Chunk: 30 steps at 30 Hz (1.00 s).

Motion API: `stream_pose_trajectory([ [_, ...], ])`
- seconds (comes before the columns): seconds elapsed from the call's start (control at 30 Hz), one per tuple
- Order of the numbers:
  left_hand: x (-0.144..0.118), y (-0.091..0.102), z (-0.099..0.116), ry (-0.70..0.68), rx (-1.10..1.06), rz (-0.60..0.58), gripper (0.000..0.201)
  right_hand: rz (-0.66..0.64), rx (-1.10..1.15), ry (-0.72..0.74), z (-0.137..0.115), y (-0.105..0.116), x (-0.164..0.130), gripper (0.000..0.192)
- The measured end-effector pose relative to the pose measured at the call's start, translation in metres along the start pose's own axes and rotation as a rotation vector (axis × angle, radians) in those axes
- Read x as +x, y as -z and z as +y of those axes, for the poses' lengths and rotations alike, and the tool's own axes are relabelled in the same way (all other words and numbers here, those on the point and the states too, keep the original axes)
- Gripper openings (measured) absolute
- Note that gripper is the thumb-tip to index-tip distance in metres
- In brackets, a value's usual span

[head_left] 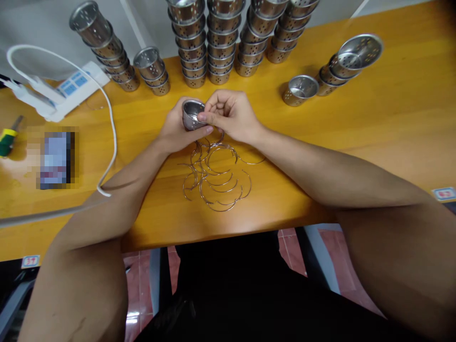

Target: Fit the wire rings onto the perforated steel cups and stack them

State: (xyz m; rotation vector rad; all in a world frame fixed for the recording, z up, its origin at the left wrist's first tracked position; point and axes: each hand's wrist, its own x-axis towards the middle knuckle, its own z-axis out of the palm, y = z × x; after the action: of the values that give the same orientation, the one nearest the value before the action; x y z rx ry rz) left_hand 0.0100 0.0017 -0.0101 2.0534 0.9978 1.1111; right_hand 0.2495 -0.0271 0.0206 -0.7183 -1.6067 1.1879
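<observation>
My left hand [175, 126] is wrapped round a small perforated metal cup [190, 115], its mouth tilted up. At the cup's right rim, my right hand [231, 114] is closed in a pinch, thumb and fingertips against the edge. Whatever is between those fingers, if anything, is hidden or too thin to make out. Just below both hands lies a loose heap of curved thin wire pieces [218, 178] on the table. Beyond the hands, to the right, a single perforated cup [301, 90] stands upright.
Tall stacks of perforated cups [192, 45] line the back. A leaning stack [356, 57] is at the right, another [103, 45] at the left. A white power strip [76, 90], its cable [113, 128], a blurred phone [55, 159] and a screwdriver [9, 137] lie left on the wooden table [374, 142].
</observation>
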Motion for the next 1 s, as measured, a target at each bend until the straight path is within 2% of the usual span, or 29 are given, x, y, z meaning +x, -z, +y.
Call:
stream_pose_trajectory([
  [0.17, 0.002, 0.002, -0.010, -0.052, 0.003, 0.037, 0.075, 0.062, -0.231, 0.143, 0.009, 0.009, -0.001, 0.075],
  [0.43, 0.007, 0.002, -0.024, -0.101, 0.085, 0.147, 0.090, -0.036, -0.470, 0.319, 0.007, 0.018, -0.006, 0.066],
  [0.6, 0.006, -0.001, -0.023, -0.146, 0.129, 0.134, 0.091, -0.111, -0.546, 0.340, 0.007, 0.018, -0.007, 0.062],
  [0.8, 0.004, -0.003, -0.022, -0.282, -0.004, 0.113, 0.101, -0.185, -0.591, 0.315, 0.007, 0.015, -0.009, 0.065],
  [0.93, 0.005, -0.006, -0.027, -0.343, -0.039, 0.119, 0.106, -0.189, -0.586, 0.300, 0.008, 0.014, -0.008, 0.063],
  [1.0, 0.006, -0.008, -0.031, -0.315, -0.045, 0.099, 0.102, -0.165, -0.580, 0.306, 0.008, 0.014, -0.008, 0.071],
])
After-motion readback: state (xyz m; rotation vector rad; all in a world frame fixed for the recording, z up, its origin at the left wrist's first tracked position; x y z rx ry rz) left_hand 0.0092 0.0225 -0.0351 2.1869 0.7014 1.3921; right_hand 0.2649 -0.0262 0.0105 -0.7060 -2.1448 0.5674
